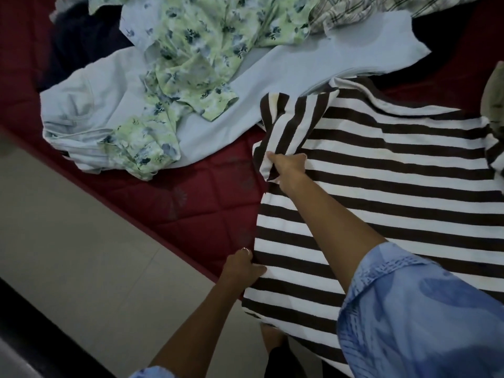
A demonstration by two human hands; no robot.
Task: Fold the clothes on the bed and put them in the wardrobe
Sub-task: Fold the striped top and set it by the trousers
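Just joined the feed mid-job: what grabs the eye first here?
The brown-and-white striped shirt spread on the red bed, right of centre, with the right hand pinching its folded sleeve and the left hand gripping its near edge. Upper left lies a green floral garment on pale blue cloth.

Bare quilt (201,203) (left) passable.

bare forearms; loose light-blue short sleeves (425,309) with darker blue print, ring (245,250) on left hand (242,267).

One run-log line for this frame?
fold | right hand grips sleeve of brown-and-white striped shirt | left hand grips side edge | red bed
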